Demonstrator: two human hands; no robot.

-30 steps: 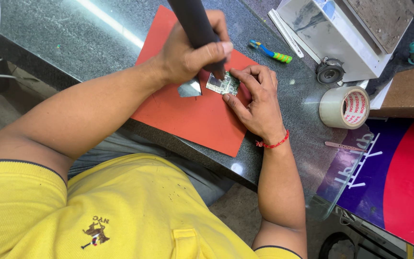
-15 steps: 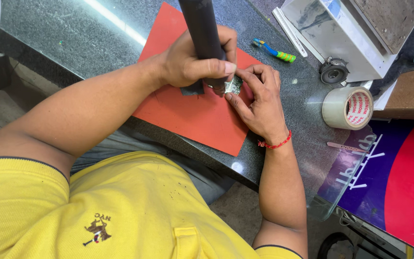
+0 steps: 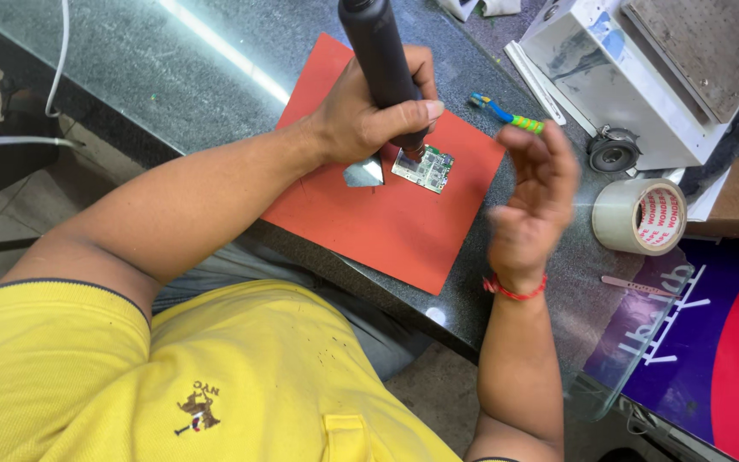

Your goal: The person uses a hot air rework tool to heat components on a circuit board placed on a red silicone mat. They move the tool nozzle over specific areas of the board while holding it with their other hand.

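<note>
My left hand (image 3: 369, 111) grips a thick black hot-air tool handle (image 3: 380, 60), held upright with its nozzle pointing down at a small green circuit board (image 3: 423, 168). The board lies on a red mat (image 3: 387, 222) on the dark stone counter. A small shiny metal piece (image 3: 364, 173) lies just left of the board, below my left hand. My right hand (image 3: 532, 201) is lifted off the mat to the right of the board, blurred, fingers loosely apart, holding nothing.
A blue-and-green toothbrush (image 3: 506, 114) lies beyond the mat. A white box-shaped machine (image 3: 643, 68) stands at the back right, a roll of clear tape (image 3: 639, 216) in front of it. A white cable (image 3: 53, 77) runs at the left. A glass sheet (image 3: 635, 334) overhangs a purple-and-red board at the right.
My right hand has let go of the circuit board and lifted away to the right. The board now lies uncovered on the mat; my left hand still holds the tool over it.
</note>
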